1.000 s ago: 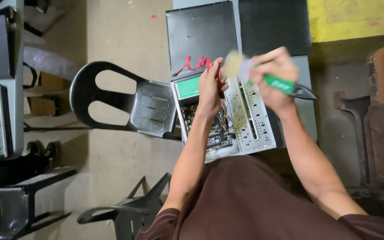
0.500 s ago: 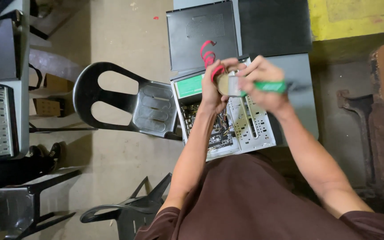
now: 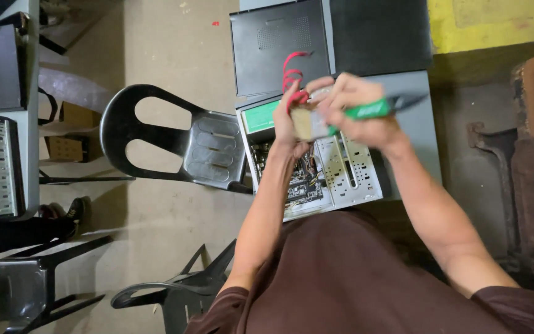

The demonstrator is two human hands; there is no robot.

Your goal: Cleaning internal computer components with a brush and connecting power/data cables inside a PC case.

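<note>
Seen from above at a grey desk (image 3: 424, 133): open computer case (image 3: 316, 167) lying at the desk's near left corner, side panel off, circuit board and metal drive bays exposed, a green rectangular label at its far left corner. Two black flat units (image 3: 279, 49) lined up along the desk's far edge, a yellow sign (image 3: 495, 21) beyond them. Black plastic chair (image 3: 180, 145) just left of the desk. Raised over the case, left hand (image 3: 288, 120) closed on a small tan rectangular part (image 3: 304, 122), red cables (image 3: 292, 77) looping up behind it. Right hand (image 3: 356, 111) clamped on a green-handled brush (image 3: 372, 110), head against the part. Judged mid-clean: case opened, part lifted free, reassembly yet to come
</note>
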